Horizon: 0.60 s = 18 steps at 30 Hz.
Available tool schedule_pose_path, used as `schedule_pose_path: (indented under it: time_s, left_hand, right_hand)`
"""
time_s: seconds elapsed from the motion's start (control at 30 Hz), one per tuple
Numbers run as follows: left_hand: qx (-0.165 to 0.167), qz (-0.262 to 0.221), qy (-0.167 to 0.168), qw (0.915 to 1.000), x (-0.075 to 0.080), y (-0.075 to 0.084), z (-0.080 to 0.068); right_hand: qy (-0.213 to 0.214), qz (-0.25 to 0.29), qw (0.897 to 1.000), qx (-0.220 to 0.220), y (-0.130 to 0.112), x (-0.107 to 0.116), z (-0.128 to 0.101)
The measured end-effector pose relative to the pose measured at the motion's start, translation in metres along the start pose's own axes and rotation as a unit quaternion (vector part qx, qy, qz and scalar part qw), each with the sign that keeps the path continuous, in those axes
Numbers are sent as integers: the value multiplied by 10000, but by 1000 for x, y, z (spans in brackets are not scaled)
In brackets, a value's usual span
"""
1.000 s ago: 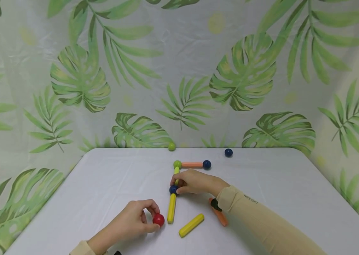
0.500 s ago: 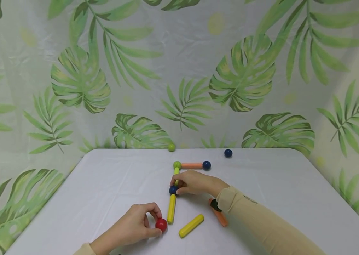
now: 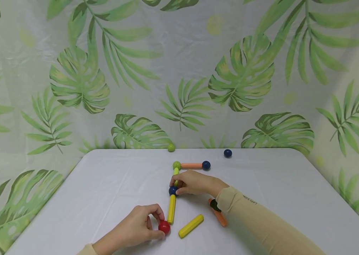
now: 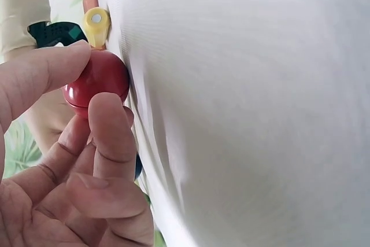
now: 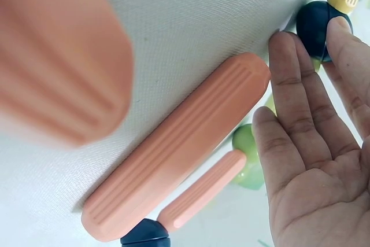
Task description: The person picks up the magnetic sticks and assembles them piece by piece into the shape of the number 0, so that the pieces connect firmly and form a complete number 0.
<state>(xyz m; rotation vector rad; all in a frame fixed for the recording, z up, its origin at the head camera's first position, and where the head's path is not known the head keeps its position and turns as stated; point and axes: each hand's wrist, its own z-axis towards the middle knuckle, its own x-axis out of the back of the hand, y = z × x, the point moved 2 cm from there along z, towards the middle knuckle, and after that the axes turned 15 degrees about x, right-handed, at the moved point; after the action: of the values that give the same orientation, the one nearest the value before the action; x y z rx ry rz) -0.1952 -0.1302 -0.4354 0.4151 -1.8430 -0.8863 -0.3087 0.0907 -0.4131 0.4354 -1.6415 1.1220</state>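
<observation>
On the white worktop (image 3: 109,184), near its front edge, the left hand (image 3: 134,228) pinches a red ball (image 3: 164,226) between thumb and fingertips, its grip clamped on the ball. The ball sits on the cloth just at the lower end of a yellow rod (image 3: 171,209); whether the two touch cannot be told from the head view. The left wrist view shows the thumb above and a finger below the red ball (image 4: 95,79), with a yellow rod end (image 4: 96,22) right behind it.

Further back, the right hand (image 3: 195,182) lies over the chain of pieces, fingers curled round a blue ball (image 3: 172,190) that joins the top of the yellow rod; its grip is closed on that ball. In the right wrist view a fingertip rests against the blue ball (image 5: 315,24).

From the blue ball a lime rod (image 3: 176,173), mostly hidden by the right hand, runs up to a green ball (image 3: 176,165). An orange rod (image 3: 191,165) leads right from it to a second blue ball (image 3: 206,165).

A loose yellow rod (image 3: 191,225) lies tilted just right of the red ball. Another orange rod (image 3: 219,214) lies partly under the right sleeve (image 3: 262,223). At the far edge of the worktop sit a lone green ball (image 3: 171,147) and a lone blue ball (image 3: 227,153), well apart. A leaf-print sheet (image 3: 80,78) hangs behind.
</observation>
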Motion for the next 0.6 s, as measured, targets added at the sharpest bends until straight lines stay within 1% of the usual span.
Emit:
schedule_pose_path:
  time_s: [0.3, 0.6]
  left_hand:
    - [5, -53, -63, 10000, -3, 2, 0]
    - [-155, 4, -49, 9999, -5, 2, 0]
  right_hand:
    - [1, -63, 10000, -4, 2, -3, 0]
    - [13, -49, 10000, 0, 1, -1, -1]
